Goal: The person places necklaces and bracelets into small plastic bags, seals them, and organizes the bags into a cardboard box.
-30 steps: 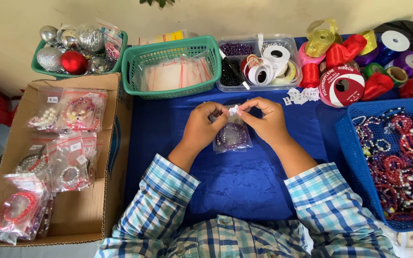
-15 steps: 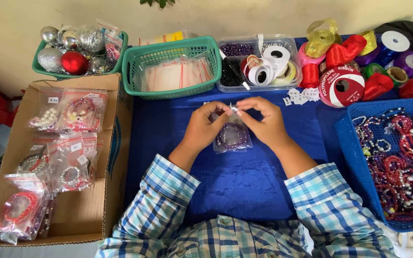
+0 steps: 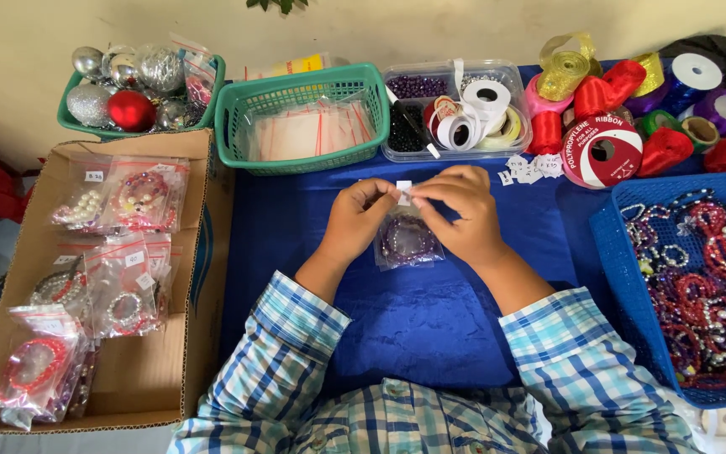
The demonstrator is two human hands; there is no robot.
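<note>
A small clear plastic bag (image 3: 407, 241) with a purple bead bracelet inside hangs between my hands over the blue tablecloth (image 3: 413, 328). My left hand (image 3: 355, 220) pinches the bag's top edge from the left. My right hand (image 3: 462, 214) pinches it from the right. A small white label (image 3: 403, 188) sits at the bag's top between my fingertips. Both hands are close together, thumbs nearly touching.
A cardboard box (image 3: 170, 370) at left holds several bagged bracelets. A green basket (image 3: 304, 126) of clear bags, a clear tray (image 3: 455, 113) of beads and tape rolls, ribbon spools (image 3: 602, 147) and a basket of baubles (image 3: 132, 101) line the back. A blue basket (image 3: 615, 252) of loose bracelets stands at right.
My hands stay in the same place with the bag; only the fingers shift slightly at the bag's top around the white label.
</note>
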